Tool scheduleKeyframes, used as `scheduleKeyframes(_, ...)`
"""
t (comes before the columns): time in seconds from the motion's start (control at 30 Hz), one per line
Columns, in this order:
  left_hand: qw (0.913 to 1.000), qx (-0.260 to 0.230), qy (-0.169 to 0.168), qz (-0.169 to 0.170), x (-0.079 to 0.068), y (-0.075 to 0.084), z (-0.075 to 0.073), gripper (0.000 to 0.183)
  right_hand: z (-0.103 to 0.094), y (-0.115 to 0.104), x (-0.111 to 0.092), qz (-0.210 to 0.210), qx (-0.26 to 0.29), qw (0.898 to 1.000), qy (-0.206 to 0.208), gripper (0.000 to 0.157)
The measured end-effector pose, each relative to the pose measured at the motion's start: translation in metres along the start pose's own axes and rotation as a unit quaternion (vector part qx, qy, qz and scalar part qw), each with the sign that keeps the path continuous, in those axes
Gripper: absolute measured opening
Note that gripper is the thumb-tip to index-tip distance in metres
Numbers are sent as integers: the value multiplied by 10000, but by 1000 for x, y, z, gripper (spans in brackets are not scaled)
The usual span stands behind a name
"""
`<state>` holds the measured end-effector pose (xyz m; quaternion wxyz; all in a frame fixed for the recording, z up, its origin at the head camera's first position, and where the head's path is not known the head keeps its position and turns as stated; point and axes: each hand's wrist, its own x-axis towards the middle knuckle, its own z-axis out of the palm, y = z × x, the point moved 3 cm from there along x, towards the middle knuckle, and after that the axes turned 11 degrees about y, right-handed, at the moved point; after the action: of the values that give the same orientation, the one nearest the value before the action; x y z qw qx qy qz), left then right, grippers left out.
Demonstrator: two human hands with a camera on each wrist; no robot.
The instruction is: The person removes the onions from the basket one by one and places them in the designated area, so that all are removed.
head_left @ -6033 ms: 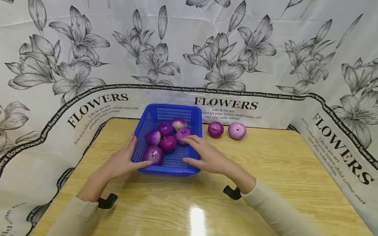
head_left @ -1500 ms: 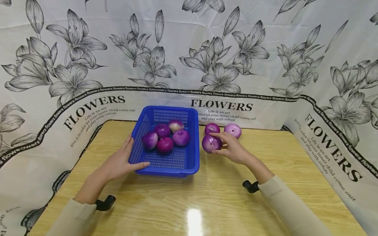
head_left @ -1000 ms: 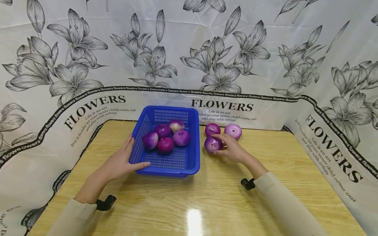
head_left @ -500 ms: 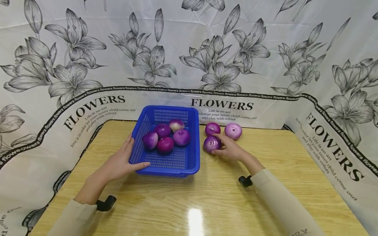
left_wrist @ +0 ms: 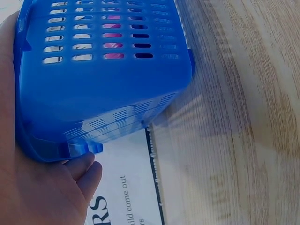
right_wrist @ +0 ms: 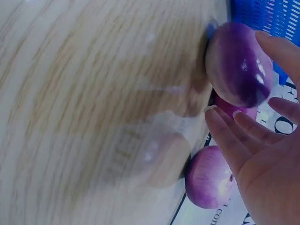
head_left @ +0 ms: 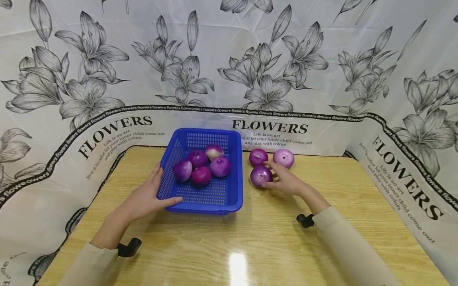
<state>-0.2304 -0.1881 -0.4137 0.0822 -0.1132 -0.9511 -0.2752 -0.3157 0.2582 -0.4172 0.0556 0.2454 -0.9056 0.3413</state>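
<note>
A blue plastic basket (head_left: 234, 198) with slotted walls holds several purple onions (head_left: 201, 176). My left hand (head_left: 143, 198) grips its left front corner, thumb over the rim; in the left wrist view the fingertips (left_wrist: 89, 176) curl at the rim from outside. On the table, right of the basket, sits a purple onion (head_left: 260, 176). My right hand (head_left: 288, 180) is at this onion's right side with fingers spread; in the right wrist view the thumb is at its surface and the other fingers extend apart from it. Behind it lie a darker onion (head_left: 258, 157) and a paler onion (head_left: 283, 158).
The wooden table (head_left: 200, 246) ends at the back against a white cloth (head_left: 143, 79) printed with flowers and lettering. The cloth also encloses both sides. A black wrist mount (head_left: 129, 248) sticks out below the left wrist, and another mount (head_left: 305, 221) below the right.
The onion from the basket's front left corner has come out to the table on the right, carried by my right hand, whose fingers have now loosened from it. The left hand stays at the basket.
</note>
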Motion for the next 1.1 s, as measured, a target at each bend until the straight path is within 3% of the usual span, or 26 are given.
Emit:
scheduleKeyframes(0.3, 10000, 24, 6, 20, -1, -1, 1, 129, -11, -16, -6, -100, -326, 9991, 251, 74)
scheduleKeyframes(0.6, 10000, -2, 9, 37, 1, 1, 1, 129, -3, -67, 10, -799, -243, 9947, 601, 64)
scheduleKeyframes(0.77, 9999, -28, 110, 66, 2, 1, 0, 128, 8, -99, 18, -1174, -136, 9921, 415, 63)
scheduleKeyframes(1.1, 9999, -65, 63, 57, 0, 0, 2, 129, 37, -135, 29, -1274, 156, 9916, -153, 60)
